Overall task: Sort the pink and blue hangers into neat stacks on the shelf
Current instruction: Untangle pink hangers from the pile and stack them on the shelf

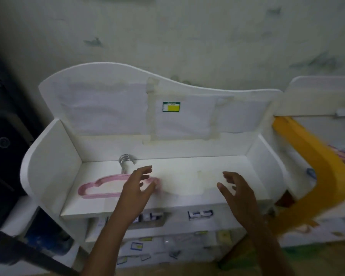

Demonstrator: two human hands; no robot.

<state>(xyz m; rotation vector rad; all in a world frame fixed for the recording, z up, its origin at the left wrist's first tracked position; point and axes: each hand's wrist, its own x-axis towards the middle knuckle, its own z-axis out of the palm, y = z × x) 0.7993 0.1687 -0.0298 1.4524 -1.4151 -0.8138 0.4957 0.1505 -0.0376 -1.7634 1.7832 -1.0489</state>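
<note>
Pink hangers point(100, 188) lie stacked flat on the left part of the white shelf point(187, 198), their metal hooks point(126, 159) toward the back panel. Left hand point(135, 192) hovers over the stack's right end, grip spread. Right hand point(237, 191) hangs above bare shelf, grip also spread, holding nothing.

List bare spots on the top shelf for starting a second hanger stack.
Bare board runs from the pink hanger's right end to the shelf's right side wall, under the right hand. The left half is crowded: the hanger, its metal hooks at the back, the left hand over it.
</note>
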